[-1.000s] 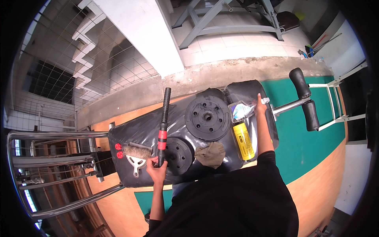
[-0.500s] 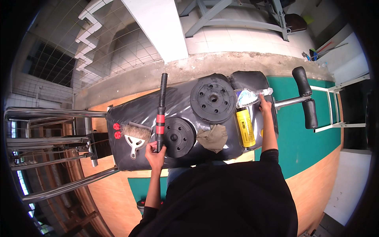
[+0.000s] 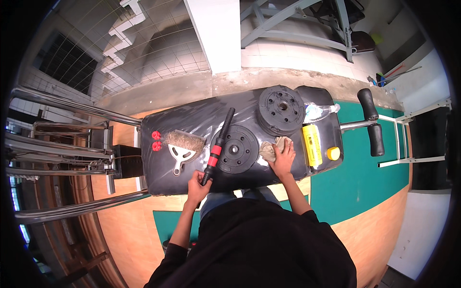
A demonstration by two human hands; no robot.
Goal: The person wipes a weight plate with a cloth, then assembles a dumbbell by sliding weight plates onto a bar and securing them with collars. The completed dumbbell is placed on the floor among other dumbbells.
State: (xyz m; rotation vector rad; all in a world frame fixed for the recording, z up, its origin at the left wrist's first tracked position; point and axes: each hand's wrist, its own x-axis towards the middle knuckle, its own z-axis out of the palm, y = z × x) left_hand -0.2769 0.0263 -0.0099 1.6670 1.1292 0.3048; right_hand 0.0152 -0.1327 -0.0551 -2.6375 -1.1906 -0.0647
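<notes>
My left hand (image 3: 197, 188) is wrapped round the lower end of a black dumbbell bar (image 3: 214, 156) with red bands, held at a slant. Its upper part crosses over a black weight plate (image 3: 242, 161) on the bench. On the right, my right hand (image 3: 283, 159) grips a crumpled beige cloth (image 3: 267, 150), whose folds bunch under the fingers. Beyond it stand stacked black plates (image 3: 283, 106). A clear spray bottle (image 3: 316, 112) lies by the stack, with a yellow canister (image 3: 312, 146) and a round yellow cap (image 3: 333, 153) nearer me.
Left of the bar, a white-handled brush (image 3: 183, 154) and two red collar nuts (image 3: 156, 140) rest on the plastic-covered black bench (image 3: 161, 180). Chrome rails (image 3: 81, 206) run off the bench's left end. Foam rollers (image 3: 368, 104) stick out at the right, above a green mat (image 3: 357, 187).
My right hand has left the spray bottle and come left onto the cloth, crumpling it. The bar in my left hand now leans right. The spray bottle now lies farther from my right hand.
</notes>
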